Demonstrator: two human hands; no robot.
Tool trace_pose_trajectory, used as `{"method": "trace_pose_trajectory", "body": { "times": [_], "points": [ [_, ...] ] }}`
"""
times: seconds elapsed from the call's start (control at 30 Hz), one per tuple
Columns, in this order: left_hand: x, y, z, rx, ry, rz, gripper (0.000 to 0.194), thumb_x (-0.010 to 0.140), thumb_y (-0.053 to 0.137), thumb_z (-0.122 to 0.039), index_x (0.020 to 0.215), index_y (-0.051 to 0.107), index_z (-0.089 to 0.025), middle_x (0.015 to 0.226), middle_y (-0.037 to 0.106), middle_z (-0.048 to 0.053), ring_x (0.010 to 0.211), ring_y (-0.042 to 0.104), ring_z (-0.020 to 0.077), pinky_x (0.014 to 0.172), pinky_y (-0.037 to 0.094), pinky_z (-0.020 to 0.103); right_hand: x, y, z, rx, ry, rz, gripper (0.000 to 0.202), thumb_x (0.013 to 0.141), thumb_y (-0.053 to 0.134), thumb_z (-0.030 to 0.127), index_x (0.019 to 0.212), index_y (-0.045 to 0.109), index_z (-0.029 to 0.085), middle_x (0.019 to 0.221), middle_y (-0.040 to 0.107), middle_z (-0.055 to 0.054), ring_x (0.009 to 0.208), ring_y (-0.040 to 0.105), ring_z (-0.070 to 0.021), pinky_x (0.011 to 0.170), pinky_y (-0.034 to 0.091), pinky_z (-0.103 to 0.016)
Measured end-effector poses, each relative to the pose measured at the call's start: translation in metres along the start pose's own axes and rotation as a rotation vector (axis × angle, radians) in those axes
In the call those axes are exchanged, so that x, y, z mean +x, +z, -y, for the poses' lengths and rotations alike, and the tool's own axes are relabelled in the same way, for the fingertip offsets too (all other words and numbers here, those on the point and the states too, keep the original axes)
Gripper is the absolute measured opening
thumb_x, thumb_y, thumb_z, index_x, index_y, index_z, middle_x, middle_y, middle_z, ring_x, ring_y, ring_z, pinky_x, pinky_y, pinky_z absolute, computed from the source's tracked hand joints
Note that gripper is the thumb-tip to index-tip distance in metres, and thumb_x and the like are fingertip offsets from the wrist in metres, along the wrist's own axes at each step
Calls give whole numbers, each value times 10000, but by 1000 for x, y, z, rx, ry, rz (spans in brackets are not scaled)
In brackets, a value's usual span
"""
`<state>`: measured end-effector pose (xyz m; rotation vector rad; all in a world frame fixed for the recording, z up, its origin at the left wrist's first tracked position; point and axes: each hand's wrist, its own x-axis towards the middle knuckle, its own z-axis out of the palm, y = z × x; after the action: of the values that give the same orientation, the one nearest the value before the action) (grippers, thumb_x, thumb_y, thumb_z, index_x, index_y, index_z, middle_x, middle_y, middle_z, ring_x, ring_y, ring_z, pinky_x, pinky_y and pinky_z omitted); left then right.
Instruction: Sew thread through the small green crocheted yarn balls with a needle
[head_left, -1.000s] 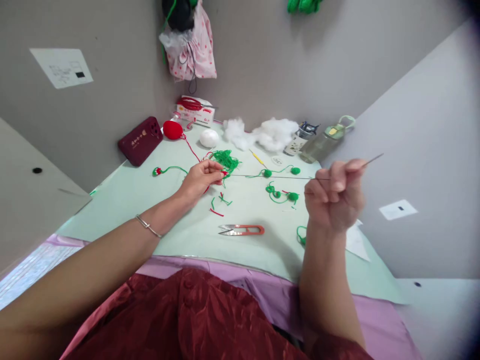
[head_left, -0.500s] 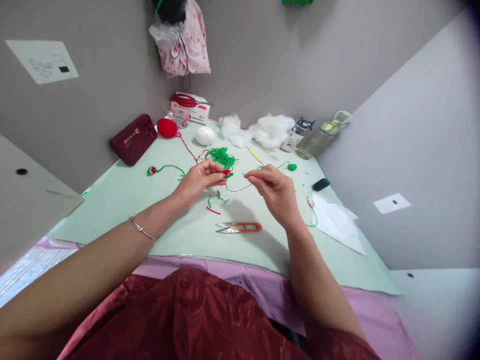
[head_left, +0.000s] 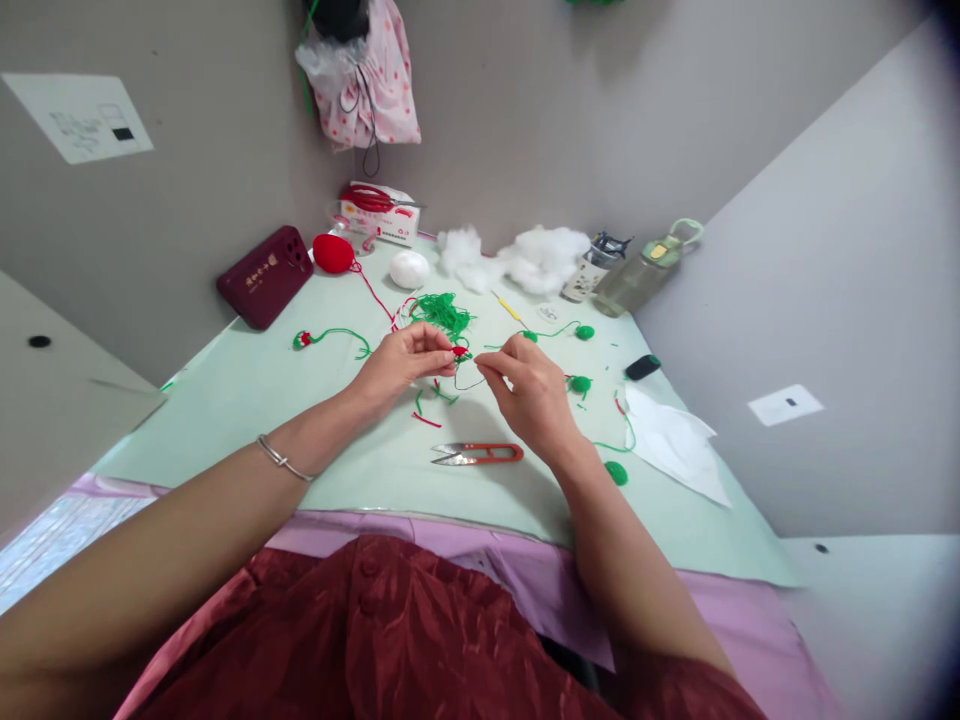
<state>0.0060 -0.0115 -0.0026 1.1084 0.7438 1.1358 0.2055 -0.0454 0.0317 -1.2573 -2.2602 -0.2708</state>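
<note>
My left hand [head_left: 412,360] is closed in a pinch on a small red and green crocheted piece [head_left: 460,352] above the middle of the table. Close by on the right, my right hand [head_left: 525,385] has thumb and forefinger pressed together at the piece's edge. What they pinch is too thin to make out. A dark thread [head_left: 466,387] loops down between the piece and my right hand. Below the hands lie orange-handled thread snips [head_left: 480,454], blades pointing left. Green and red yarn snippets [head_left: 426,420] are scattered under my left hand.
Behind the hands are a tangle of green yarn [head_left: 444,314], a red yarn ball [head_left: 333,254], white stuffing [head_left: 544,260] and a yellow-handled hook [head_left: 508,307]. Small green crocheted pieces [head_left: 580,384] lie to the right. A bottle [head_left: 637,278] and a maroon phone case [head_left: 266,278] stand near the walls.
My right hand has moved left, bringing its fingertips closer to the crocheted piece. The thread loop is shorter across. More green pieces on the right are uncovered.
</note>
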Motion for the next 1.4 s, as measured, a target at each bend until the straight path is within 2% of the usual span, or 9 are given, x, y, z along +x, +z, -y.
{"method": "trace_pose_trajectory", "body": {
  "times": [0.27, 0.47, 0.6, 0.77, 0.9, 1.0, 1.2, 1.33, 1.4],
  "points": [
    [0, -1, 1, 10, -33, 25, 274, 710, 861, -295, 864, 680, -160, 850, 703, 2, 759, 700, 138, 871, 568, 348, 1, -2, -3, 70, 16, 22, 214, 983, 549, 215, 904, 748, 207, 783, 549, -38, 744, 526, -166, 640, 374, -286],
    [-1, -2, -3, -38, -37, -6, 265, 724, 853, -295, 865, 670, -164, 834, 687, -5, 768, 700, 139, 889, 568, 350, 2, -8, -4, 343, 205, -50, 73, 913, 653, 213, 881, 718, 202, 752, 594, -6, 651, 542, -127, 650, 428, -266],
    [-2, 1, -3, -60, -48, -10, 280, 712, 859, -297, 854, 657, -164, 838, 678, -8, 790, 717, 154, 917, 558, 369, 2, 4, 3, 500, 305, -69, 101, 878, 703, 278, 831, 698, 189, 775, 688, -28, 628, 577, -134, 637, 455, -272],
    [-4, 4, -2, -37, -17, -25, 284, 695, 862, -309, 838, 659, -170, 825, 683, -3, 780, 689, 147, 909, 549, 371, 2, 21, 11, 586, 423, -78, 160, 845, 727, 348, 852, 734, 189, 780, 729, -45, 629, 606, -150, 640, 472, -288],
    [-5, 7, -2, -28, -15, -35, 280, 679, 864, -307, 814, 657, -174, 803, 682, -4, 772, 670, 148, 883, 548, 364, 3, 23, 14, 649, 504, -50, 198, 822, 717, 386, 820, 732, 188, 751, 729, -47, 627, 603, -155, 641, 469, -295],
    [-6, 9, -3, -13, -21, -34, 286, 668, 865, -299, 811, 652, -173, 787, 674, -7, 757, 662, 146, 864, 544, 358, 6, 19, 16, 712, 544, -30, 181, 808, 693, 357, 783, 713, 179, 690, 682, -27, 601, 552, -137, 596, 429, -278],
    [-6, 10, -5, 20, 25, -96, 267, 666, 851, -280, 784, 642, -163, 773, 665, -5, 738, 657, 145, 814, 535, 333, 12, 6, 18, 970, 593, 127, 189, 751, 709, 341, 695, 659, 167, 573, 528, 39, 516, 406, -83, 504, 325, -246],
    [-3, 6, -6, 14, 7, -102, 257, 686, 838, -289, 799, 644, -165, 776, 675, -5, 736, 667, 147, 820, 537, 335, 12, -4, 13, 1087, 581, 249, 243, 758, 752, 394, 745, 706, 155, 580, 548, 38, 516, 437, -79, 513, 357, -241],
    [-2, 3, -6, -14, -9, -121, 256, 693, 837, -288, 800, 640, -164, 773, 679, -4, 739, 674, 148, 848, 540, 347, 11, -7, 10, 1125, 592, 222, 264, 751, 778, 412, 760, 714, 156, 589, 579, 30, 510, 466, -82, 521, 391, -245]
  ]
}}
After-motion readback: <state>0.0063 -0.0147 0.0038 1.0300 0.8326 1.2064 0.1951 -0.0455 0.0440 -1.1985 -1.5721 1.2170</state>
